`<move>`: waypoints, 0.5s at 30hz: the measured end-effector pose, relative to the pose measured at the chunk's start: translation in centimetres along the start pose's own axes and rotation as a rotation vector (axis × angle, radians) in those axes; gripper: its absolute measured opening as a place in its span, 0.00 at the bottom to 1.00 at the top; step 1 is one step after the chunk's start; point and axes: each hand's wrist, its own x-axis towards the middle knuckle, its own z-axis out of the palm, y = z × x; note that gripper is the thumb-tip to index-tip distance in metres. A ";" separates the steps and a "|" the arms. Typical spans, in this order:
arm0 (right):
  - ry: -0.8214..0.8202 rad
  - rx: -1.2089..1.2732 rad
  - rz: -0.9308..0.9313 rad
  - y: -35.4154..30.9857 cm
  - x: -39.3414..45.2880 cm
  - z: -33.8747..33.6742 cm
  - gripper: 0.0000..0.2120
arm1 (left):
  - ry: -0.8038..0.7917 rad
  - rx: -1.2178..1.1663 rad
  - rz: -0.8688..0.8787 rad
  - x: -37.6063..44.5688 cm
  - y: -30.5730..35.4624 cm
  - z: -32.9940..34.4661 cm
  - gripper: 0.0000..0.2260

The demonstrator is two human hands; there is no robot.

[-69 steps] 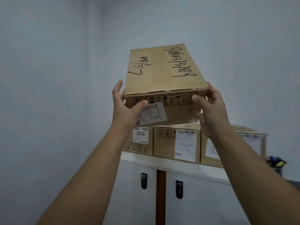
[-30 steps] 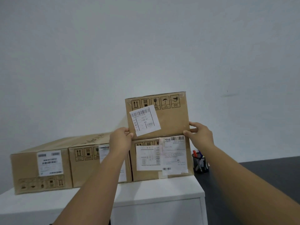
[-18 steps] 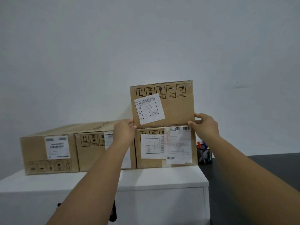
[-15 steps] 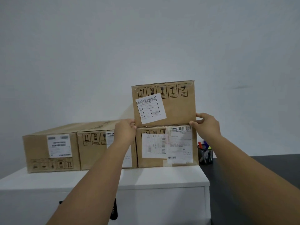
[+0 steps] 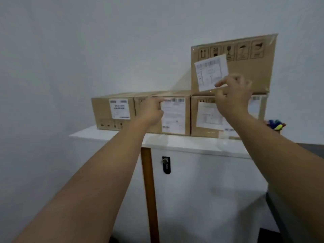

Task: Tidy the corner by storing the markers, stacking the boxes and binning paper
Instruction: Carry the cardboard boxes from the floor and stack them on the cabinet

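Note:
Three cardboard boxes stand in a row on the white cabinet top [image 5: 184, 142]: a left box [image 5: 103, 111], a middle box [image 5: 175, 114] and a right box [image 5: 194, 120]. A fourth box [image 5: 250, 71] with a white barcode label sits stacked on the right box. My left hand [image 5: 151, 109] hovers in front of the middle box, fingers loosely bent, holding nothing. My right hand [image 5: 233, 97] is spread in front of the stacked pair, touching neither firmly. A cup of coloured markers [image 5: 275, 124] stands right of the boxes. The frame is motion-blurred.
The cabinet has white doors with a black lock [image 5: 166, 164] and a brown wooden strip [image 5: 149, 190] between them. A pale wall runs behind and to the left. A dark surface [image 5: 313, 149] lies at the right edge.
Both hands have let go of the top box, which stays on the right box. They have moved left, and the view has swung left and down.

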 end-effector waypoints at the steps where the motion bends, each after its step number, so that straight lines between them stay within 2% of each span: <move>1: -0.040 0.023 -0.058 -1.3 -0.8 1.2 0.12 | 0.006 0.034 -0.039 -0.9 -1.3 -1.1 0.23; 5: -0.212 0.147 -0.191 -7.0 -4.5 5.9 0.14 | 0.031 0.130 -0.180 -5.4 -7.0 -6.1 0.21; 10: -0.426 0.434 -0.209 -14.7 -11.4 12.6 0.13 | 0.116 0.285 -0.400 -12.7 -15.0 -13.1 0.19; 15: -0.713 0.601 -0.199 -22.5 -20.0 18.5 0.13 | 0.190 0.221 -0.628 -20.6 -22.6 -19.1 0.19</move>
